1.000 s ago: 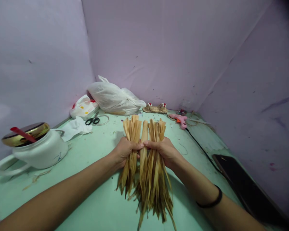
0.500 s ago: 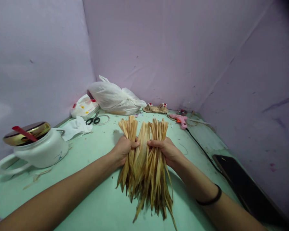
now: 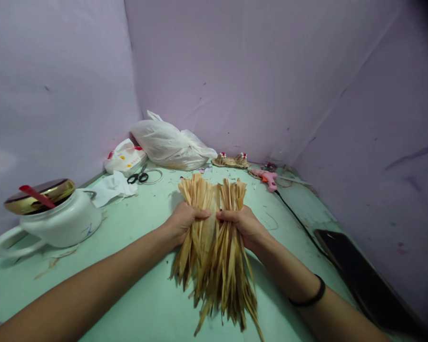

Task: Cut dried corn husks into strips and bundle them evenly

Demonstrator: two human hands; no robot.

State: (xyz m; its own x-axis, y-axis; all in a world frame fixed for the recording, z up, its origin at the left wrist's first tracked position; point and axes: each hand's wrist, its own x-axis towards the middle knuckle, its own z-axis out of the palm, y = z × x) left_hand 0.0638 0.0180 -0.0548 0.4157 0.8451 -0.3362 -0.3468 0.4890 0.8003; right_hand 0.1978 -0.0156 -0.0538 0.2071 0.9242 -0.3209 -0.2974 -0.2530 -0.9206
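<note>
Two side-by-side portions of dried leaf strips, pale tan on top and darker brown at the ragged lower ends, are gripped above the table. My left hand (image 3: pixel 183 221) is closed round the left bundle of dried leaf strips (image 3: pixel 196 251), its thumb lying across the front. Round the right bundle of dried leaf strips (image 3: pixel 231 270) my right hand (image 3: pixel 246 225) is closed, thumb also in front. The thumb tips nearly meet at the middle. The fingers behind the strips are mostly hidden. A black band (image 3: pixel 312 294) circles the right wrist.
On the pale green table (image 3: pixel 139 294) stand a white mug (image 3: pixel 60 225) with a gold lid (image 3: pixel 62 190), a tissue pack (image 3: pixel 126 159), black scissors (image 3: pixel 138 178) and a white plastic bag (image 3: pixel 171 145). Rightward lie a woven piece (image 3: pixel 230 162), a pink glue gun (image 3: pixel 270 179) and a black phone (image 3: pixel 364 280).
My left thumb has moved right over the wide middle strip, which is now gathered into the left bundle. The two bundles sit closer together at the top.
</note>
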